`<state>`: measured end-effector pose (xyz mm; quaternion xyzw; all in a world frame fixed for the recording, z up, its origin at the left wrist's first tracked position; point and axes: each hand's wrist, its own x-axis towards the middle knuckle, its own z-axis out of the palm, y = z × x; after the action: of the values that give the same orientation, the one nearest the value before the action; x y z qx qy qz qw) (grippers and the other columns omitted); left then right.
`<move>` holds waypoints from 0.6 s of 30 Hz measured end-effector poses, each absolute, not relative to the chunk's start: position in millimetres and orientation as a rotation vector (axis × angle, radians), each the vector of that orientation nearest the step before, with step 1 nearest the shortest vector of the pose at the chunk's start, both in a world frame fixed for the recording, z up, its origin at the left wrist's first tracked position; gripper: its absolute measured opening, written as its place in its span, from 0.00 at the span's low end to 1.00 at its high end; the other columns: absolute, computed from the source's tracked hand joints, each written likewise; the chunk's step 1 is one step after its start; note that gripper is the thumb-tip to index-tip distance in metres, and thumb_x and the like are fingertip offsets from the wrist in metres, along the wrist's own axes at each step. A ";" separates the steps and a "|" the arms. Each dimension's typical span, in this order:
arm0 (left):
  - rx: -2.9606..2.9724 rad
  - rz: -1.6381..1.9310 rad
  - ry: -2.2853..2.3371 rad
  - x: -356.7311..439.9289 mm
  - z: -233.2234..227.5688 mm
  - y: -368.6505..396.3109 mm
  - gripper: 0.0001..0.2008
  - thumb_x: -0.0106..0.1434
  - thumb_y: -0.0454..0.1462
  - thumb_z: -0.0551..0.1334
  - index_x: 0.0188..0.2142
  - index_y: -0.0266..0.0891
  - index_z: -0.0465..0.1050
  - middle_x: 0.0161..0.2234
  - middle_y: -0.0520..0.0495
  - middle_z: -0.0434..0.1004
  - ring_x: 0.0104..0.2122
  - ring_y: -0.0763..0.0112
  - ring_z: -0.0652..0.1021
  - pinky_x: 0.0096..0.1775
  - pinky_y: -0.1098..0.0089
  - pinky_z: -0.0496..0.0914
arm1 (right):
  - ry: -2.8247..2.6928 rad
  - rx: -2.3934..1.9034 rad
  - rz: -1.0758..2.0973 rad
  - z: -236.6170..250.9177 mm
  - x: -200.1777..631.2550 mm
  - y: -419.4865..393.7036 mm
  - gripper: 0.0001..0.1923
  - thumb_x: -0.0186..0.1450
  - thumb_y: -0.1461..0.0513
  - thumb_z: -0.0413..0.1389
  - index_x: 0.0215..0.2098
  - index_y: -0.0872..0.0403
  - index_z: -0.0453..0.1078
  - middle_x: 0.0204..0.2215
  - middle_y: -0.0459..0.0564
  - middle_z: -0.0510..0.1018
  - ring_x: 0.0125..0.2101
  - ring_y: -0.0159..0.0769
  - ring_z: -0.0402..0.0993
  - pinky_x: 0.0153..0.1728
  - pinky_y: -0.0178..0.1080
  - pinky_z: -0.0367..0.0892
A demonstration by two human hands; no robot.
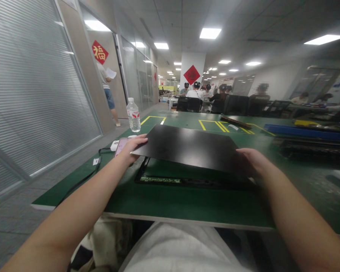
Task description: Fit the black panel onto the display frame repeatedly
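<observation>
My left hand [132, 148] grips the near left corner of a thin, flat, matte black rectangular panel [187, 147], thumb on top and fingers beneath. My right hand [253, 161] clasps the panel's near right corner in the same way, fingers curled under the edge. I hold the panel between both hands, raised and tilted, its near edge clear of the bench and just above a black rectangular frame [187, 180] lying flat on the green mat-covered bench [164, 204]; a strip of green circuit board shows along the frame's near side. Just beyond my left hand lies a phone in a pink case [121, 145], with a small white device [115, 145] touching it and a black cable [82, 181] running off the bench's left edge. Farther back stands a clear plastic water bottle [133, 115], upright near yellow floor-style markings [215, 124] on the mat. To the right lie a long blue tray [306, 132] and dark trays. In the background, seated people [197, 92] work at other benches.
</observation>
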<state>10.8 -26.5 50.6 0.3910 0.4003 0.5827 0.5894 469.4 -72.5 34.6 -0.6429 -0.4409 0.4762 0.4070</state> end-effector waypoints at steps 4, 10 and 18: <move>0.917 1.423 0.929 11.8 51.2 -26.1 0.16 0.42 0.26 0.68 0.35 0.33 0.81 0.27 0.46 0.83 0.22 0.69 0.79 0.24 0.73 0.72 | -0.903 -1.548 1.497 30.4 473.5 -66.2 0.16 0.66 0.60 0.47 0.40 0.57 0.75 0.27 0.56 0.81 0.28 0.44 0.80 0.37 0.45 0.75; 0.902 1.479 0.911 10.0 50.9 -24.1 0.15 0.42 0.25 0.67 0.32 0.33 0.81 0.27 0.46 0.83 0.23 0.68 0.79 0.25 0.73 0.72 | -0.853 -1.463 1.339 28.9 474.9 -61.7 0.09 0.65 0.67 0.50 0.40 0.57 0.71 0.27 0.53 0.80 0.26 0.35 0.78 0.32 0.35 0.74; 0.937 1.462 0.977 10.8 47.4 -25.4 0.18 0.43 0.26 0.68 0.37 0.32 0.81 0.30 0.45 0.84 0.25 0.66 0.81 0.27 0.71 0.74 | -0.883 -1.615 1.138 24.3 478.2 -60.3 0.13 0.66 0.64 0.53 0.49 0.57 0.69 0.28 0.55 0.80 0.27 0.36 0.79 0.30 0.35 0.74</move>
<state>10.8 -25.4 47.4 0.3946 0.4117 0.6159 0.5436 478.2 -60.3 24.3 -0.6590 -0.3602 0.4644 0.4693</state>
